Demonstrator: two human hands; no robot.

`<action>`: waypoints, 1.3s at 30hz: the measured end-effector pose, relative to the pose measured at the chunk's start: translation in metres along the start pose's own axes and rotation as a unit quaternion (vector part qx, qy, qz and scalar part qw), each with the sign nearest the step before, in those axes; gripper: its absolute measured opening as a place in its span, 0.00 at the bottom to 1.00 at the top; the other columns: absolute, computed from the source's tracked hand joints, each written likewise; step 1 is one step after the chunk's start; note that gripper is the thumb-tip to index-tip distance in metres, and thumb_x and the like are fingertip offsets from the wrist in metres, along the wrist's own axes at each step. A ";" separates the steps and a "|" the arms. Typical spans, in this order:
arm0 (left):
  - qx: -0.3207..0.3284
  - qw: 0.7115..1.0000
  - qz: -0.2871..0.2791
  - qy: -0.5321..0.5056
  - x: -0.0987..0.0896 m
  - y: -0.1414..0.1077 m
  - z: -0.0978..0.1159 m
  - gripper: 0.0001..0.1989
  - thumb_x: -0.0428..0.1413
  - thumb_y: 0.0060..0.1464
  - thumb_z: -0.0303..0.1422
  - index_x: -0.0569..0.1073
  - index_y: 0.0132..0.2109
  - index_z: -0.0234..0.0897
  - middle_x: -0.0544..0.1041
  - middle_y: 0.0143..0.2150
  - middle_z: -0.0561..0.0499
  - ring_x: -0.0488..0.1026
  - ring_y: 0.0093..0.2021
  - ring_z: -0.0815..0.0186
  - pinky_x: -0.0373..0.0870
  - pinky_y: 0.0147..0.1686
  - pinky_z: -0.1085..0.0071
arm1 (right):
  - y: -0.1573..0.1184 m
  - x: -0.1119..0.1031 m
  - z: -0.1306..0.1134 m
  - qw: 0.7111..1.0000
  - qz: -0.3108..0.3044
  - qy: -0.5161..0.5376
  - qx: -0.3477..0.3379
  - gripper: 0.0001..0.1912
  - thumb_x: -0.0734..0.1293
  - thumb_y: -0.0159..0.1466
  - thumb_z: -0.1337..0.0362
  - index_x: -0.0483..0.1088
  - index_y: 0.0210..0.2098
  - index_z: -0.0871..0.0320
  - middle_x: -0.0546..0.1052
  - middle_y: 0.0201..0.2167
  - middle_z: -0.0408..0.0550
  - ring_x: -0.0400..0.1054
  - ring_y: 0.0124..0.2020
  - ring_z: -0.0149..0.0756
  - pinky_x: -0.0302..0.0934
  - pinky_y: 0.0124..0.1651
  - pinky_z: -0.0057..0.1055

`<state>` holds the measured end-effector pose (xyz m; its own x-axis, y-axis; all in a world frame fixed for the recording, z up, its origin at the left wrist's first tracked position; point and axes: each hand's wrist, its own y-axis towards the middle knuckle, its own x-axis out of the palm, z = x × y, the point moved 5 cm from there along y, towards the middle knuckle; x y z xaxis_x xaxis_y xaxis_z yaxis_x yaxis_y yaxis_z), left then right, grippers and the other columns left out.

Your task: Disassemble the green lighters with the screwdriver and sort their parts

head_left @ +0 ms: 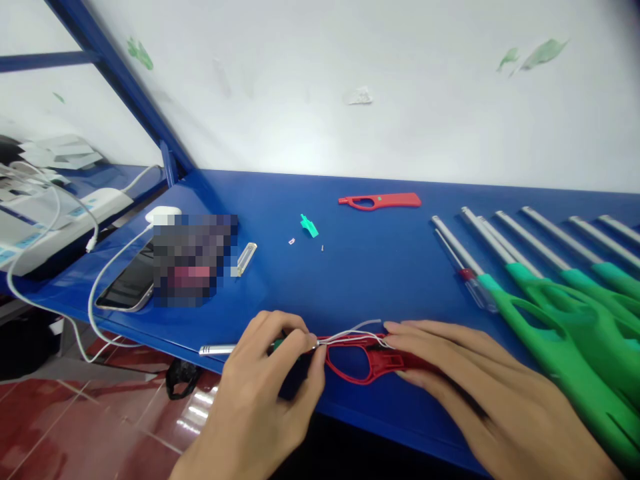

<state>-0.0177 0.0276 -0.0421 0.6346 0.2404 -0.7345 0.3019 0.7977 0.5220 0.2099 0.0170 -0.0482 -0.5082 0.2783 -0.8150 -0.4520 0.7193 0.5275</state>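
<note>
At the front edge of the blue table, my left hand (273,373) closes thumb and fingers around the inner end of a silver lighter tube (216,350). The tube's tip sticks out to the left, and thin white wires (353,332) run rightward from my fingertips. A red lighter casing half (371,377) lies open side up between my hands, its trigger loop showing. My right hand (450,360) grips the casing's handle end, fingers over the far side and thumb near the front. What lies inside the handle is hidden by that hand.
Another red casing half (400,201) lies farther back. Near it are a green trigger piece (309,225), a small screw (323,248) and a clear part (247,259). Several green lighters (545,313) and a screwdriver (467,280) lie right; a phone (127,277) with a white cable lies left.
</note>
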 end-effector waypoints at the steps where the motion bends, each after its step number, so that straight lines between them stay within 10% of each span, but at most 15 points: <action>1: -0.001 1.000 0.001 0.001 0.000 0.000 0.000 0.08 0.56 0.70 0.22 0.74 0.42 0.38 0.75 0.42 0.50 0.72 0.38 0.67 0.73 0.40 0.67 | -0.001 0.000 0.000 1.000 -0.001 0.002 0.002 0.17 0.59 0.80 0.63 0.79 0.56 0.52 0.86 0.53 0.40 0.82 0.52 0.29 0.76 0.55 0.24; 39: 0.031 0.999 -0.010 -0.017 0.003 -0.007 -0.002 0.08 0.56 0.72 0.20 0.76 0.47 0.36 0.75 0.47 0.49 0.73 0.44 0.67 0.73 0.45 0.68 | -0.010 0.008 0.008 0.995 -0.037 0.011 0.095 0.12 0.66 0.77 0.52 0.72 0.57 0.45 0.81 0.58 0.37 0.77 0.57 0.30 0.70 0.63 0.27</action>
<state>-0.0194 0.0243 -0.0491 0.6517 0.2053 -0.7302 0.3572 0.7662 0.5342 0.2162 0.0169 -0.0616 -0.4955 0.2068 -0.8436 -0.3442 0.8450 0.4093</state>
